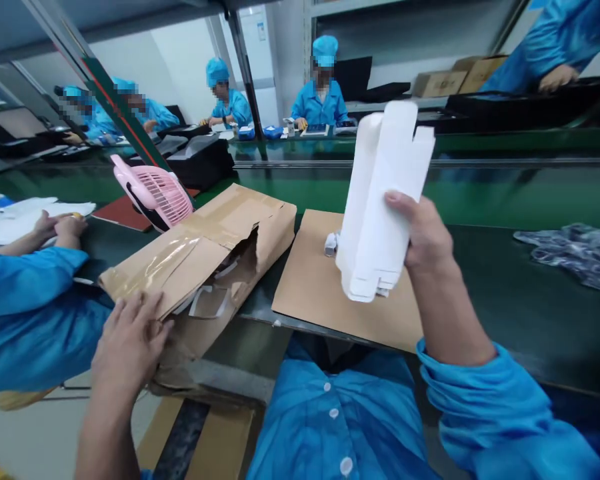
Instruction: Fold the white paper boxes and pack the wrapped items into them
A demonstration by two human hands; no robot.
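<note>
A flattened white carton (pixel 375 207), or a small stack of them, is raised upright in my right hand (pixel 427 233), with the thumb across its face. Beneath it a flat brown cardboard sheet (pixel 305 280) lies on the bench, bearing a small grey-white item (pixel 331 244) partly hidden by the carton. My left hand (pixel 130 340) rests with spread fingers on the near left edge of a torn brown package (pixel 200 247). White pieces show through the package's ripped side.
A pink fan (pixel 155 193) stands behind the package. Crumpled clear plastic bags (pixel 575 253) lie at the right. A neighbour's hands (pixel 60 227) rest near white sheets at the left. Several people in blue sit across the green bench (pixel 290 187). An open cardboard box (pixel 225 433) is below.
</note>
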